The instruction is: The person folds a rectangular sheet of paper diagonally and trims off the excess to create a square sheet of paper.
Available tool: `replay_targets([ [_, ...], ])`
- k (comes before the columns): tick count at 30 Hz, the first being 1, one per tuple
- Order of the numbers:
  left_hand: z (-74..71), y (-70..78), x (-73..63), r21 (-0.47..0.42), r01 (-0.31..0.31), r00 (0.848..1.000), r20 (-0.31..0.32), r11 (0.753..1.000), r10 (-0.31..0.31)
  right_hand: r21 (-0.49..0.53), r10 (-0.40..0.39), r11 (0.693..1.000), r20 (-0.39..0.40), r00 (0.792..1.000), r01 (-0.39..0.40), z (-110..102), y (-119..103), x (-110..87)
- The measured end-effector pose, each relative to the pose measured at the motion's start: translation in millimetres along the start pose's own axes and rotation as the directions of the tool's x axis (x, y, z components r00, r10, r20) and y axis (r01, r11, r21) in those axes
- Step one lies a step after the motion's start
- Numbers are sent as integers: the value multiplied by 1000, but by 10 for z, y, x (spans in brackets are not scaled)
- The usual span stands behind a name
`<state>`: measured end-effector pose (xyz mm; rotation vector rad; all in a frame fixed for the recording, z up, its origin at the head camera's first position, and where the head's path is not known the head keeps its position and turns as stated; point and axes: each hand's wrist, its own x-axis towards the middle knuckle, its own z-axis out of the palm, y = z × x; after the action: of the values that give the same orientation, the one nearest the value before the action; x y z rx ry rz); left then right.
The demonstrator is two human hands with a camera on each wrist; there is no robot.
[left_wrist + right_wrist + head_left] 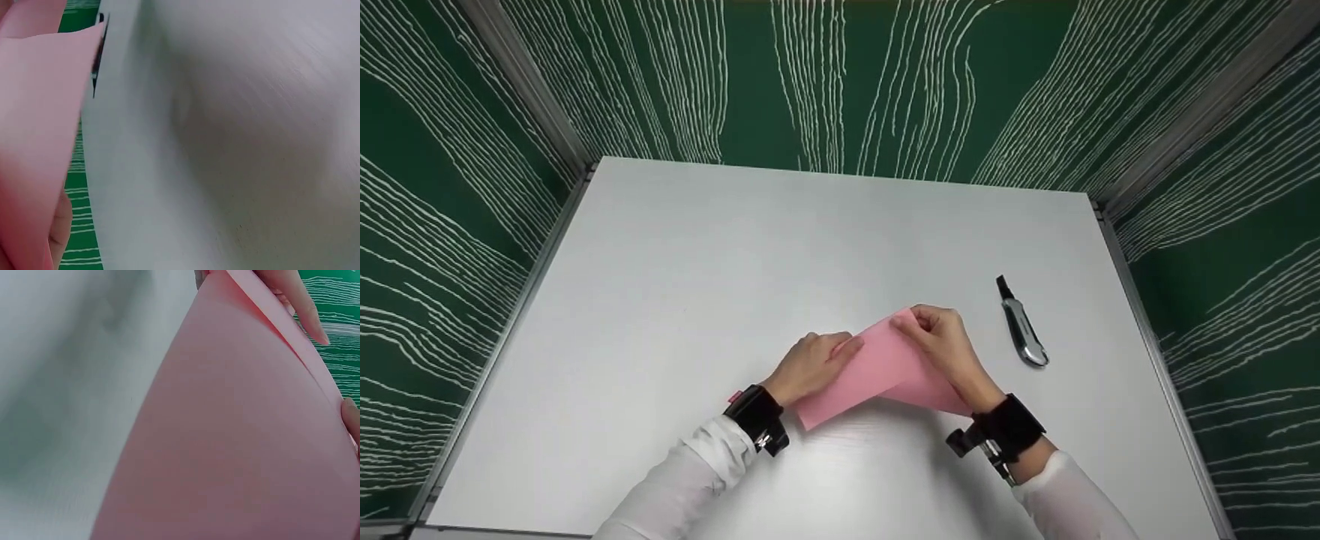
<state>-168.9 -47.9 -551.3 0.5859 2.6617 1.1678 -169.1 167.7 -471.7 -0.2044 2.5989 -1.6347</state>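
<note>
Both hands hold a folded sheet of pink paper (877, 360) above the white table. My left hand (812, 364) grips its left part, with the thumb lying on the near face. At the upper right corner my right hand (949, 341) pinches the paper between thumb and fingers. One flap slants down to the right, under the right wrist. In the right wrist view the paper (225, 427) fills much of the frame, with a fold along its upper right edge. The left wrist view shows the paper (39, 112) at its left side, partly hiding fingers behind it.
A utility knife (1023, 322) with a grey and black handle lies on the white table (720, 255), to the right of the right hand. Green panels (877, 82) with white wavy lines stand around the table, along with metal posts at the back corners.
</note>
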Motion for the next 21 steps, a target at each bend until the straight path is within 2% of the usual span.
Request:
replay_targets([
  [5, -19, -10, 18, -160, -6, 993, 112, 987, 24, 8, -29, 1000, 24, 999, 28, -19, 22, -6],
  [8, -21, 3, 37, -237, -13, 989, 138, 971, 47, 7, -44, 999, 28, 999, 43, 4, 133, 27],
  [11, -25, 25, 52, -260, -23, 992, 113, 965, 54, 3, -69, 998, 19, 997, 69, 35, 254, 66],
  [16, -33, 59, 72, -260, -47, 998, 25, 964, 55, -7, -134, 991, 3, 991, 134, 52, 339, 101],
  [21, -27, 92, 89, -195, -97, 994, -70, 976, 85, -77, -190, 979, -4, 982, 189, 62, 332, 95],
])
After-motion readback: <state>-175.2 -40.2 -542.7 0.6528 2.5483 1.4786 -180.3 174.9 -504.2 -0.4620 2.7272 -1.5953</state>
